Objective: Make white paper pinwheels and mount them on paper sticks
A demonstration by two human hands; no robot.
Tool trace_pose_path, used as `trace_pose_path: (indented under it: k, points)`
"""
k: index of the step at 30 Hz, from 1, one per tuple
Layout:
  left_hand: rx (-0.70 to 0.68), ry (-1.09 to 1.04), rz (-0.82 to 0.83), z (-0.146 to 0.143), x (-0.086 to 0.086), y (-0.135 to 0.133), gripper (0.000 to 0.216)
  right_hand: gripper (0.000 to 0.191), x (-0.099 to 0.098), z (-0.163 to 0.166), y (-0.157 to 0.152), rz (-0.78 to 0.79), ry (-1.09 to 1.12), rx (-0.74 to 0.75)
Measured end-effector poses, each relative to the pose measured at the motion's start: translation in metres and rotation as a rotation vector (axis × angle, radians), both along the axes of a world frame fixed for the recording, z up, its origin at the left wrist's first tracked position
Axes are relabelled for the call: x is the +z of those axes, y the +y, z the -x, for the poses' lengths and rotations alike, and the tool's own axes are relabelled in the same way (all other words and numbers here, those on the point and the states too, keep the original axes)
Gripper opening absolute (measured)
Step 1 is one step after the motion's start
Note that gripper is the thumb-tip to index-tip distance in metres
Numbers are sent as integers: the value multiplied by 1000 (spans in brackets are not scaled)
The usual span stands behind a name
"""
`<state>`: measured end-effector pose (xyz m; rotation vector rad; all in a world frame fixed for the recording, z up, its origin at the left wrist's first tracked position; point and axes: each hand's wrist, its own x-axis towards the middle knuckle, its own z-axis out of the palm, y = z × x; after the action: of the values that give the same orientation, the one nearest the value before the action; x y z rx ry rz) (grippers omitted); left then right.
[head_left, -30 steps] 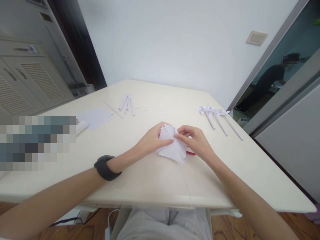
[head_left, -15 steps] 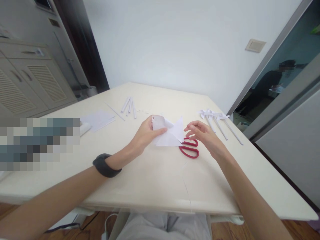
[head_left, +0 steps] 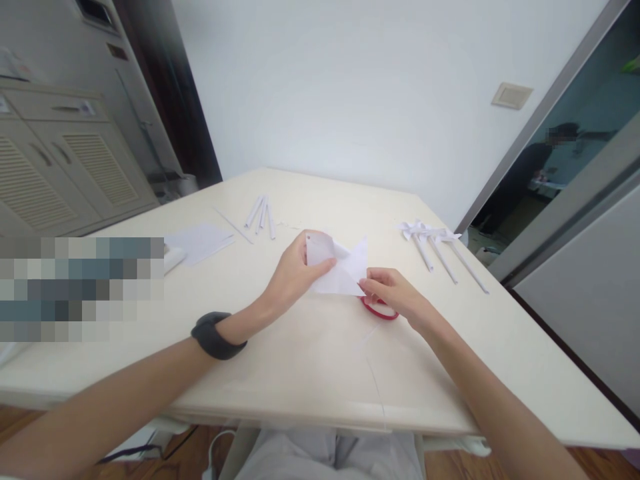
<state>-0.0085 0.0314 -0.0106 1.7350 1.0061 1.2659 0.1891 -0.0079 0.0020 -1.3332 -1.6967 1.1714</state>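
Observation:
A cut and partly folded sheet of white paper (head_left: 337, 270) is held above the table by my left hand (head_left: 295, 273), its thumb lying on the front face. A small hole shows near the sheet's upper left corner. My right hand (head_left: 390, 290) pinches the paper's lower right corner between thumb and fingers. Red-handled scissors (head_left: 383, 311) lie on the table under my right hand; the hand and the paper hide their blades and one handle loop.
Paper pinwheels on rolled sticks (head_left: 430, 243) lie at the right. Several rolled paper tubes (head_left: 261, 215) lie at the back left, near a pile of white sheets (head_left: 200, 241) and a thin stick (head_left: 234, 225). A person (head_left: 530, 167) is beyond the doorway.
My right hand has moved left and down, from apart with loosely curled fingers to a pinch on the paper's lower right corner. My left hand keeps its hold.

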Motion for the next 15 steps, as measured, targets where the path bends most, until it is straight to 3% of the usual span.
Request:
trace_pose_path:
  k: [15]
  points:
    - [49,-120,59,1,-3,11,34,11,3,-10,-1,-1,153,127]
